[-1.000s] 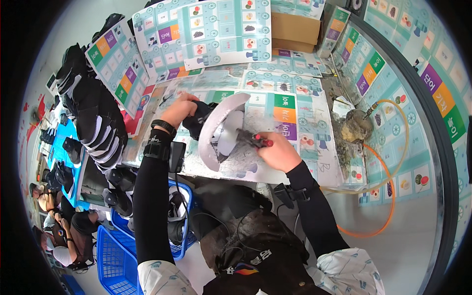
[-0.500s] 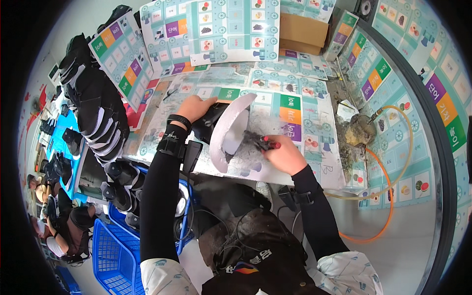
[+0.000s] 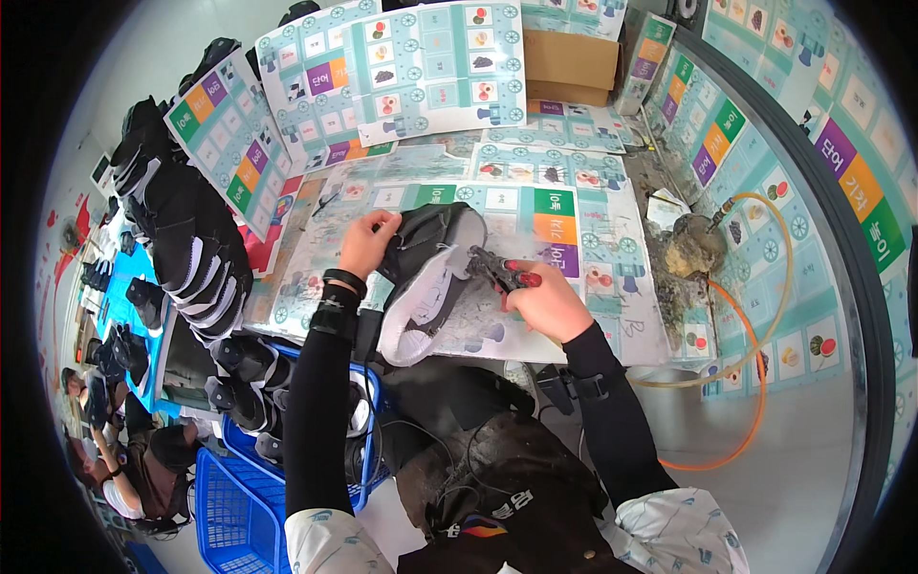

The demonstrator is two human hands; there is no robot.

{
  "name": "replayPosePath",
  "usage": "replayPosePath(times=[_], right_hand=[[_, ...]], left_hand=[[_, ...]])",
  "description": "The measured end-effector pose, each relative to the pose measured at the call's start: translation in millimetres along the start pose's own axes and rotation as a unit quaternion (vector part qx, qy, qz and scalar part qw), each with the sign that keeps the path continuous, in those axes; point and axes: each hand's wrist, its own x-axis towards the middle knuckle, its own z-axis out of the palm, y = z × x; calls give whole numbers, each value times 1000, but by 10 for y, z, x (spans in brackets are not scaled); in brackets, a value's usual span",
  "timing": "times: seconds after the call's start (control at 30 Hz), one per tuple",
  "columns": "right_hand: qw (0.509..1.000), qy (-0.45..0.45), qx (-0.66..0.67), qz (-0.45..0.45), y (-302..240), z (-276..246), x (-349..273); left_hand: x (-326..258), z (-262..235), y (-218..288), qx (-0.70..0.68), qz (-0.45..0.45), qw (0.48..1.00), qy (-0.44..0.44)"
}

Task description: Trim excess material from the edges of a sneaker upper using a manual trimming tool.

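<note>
Over the bench, a black shoe (image 3: pixel 413 237) with a thick white sole is tilted so that its sole side faces right and toward me. My left hand (image 3: pixel 365 245) grips the dark upper on its left side, fingers curled inward. In my right hand (image 3: pixel 549 304) is a dark spray gun (image 3: pixel 495 270) with red parts, its nozzle close to the sole's right edge. A faint mist hangs around the nozzle. My fingers partly cover the gun's handle.
Patterned cardboard sheets cover the bench (image 3: pixel 593 325) and stand as panels behind it. Stacked black shoes (image 3: pixel 196 253) line the left side, above blue baskets (image 3: pixel 239 512). An orange hose (image 3: pixel 762 411) loops at the right. Another person (image 3: pixel 143 469) sits far left.
My left hand has turned the shoe, so more of its black upper and patterned sole shows. The spray gun has moved slightly left, nearer the sole, and the spray cloud has thinned.
</note>
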Motion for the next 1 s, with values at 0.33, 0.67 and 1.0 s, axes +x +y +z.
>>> replayPosePath(times=[0.33,0.67,1.0], right_hand=[[992,37,-112,-41,-28,15,126],[994,69,-76,-44,123,-4,80],[1000,-12,-11,-9,42,115,101]], left_hand=[[-48,81,210,122,33,990,54],[-50,-2,113,92,76,993,23],[-171,0,33,63,67,995,45]])
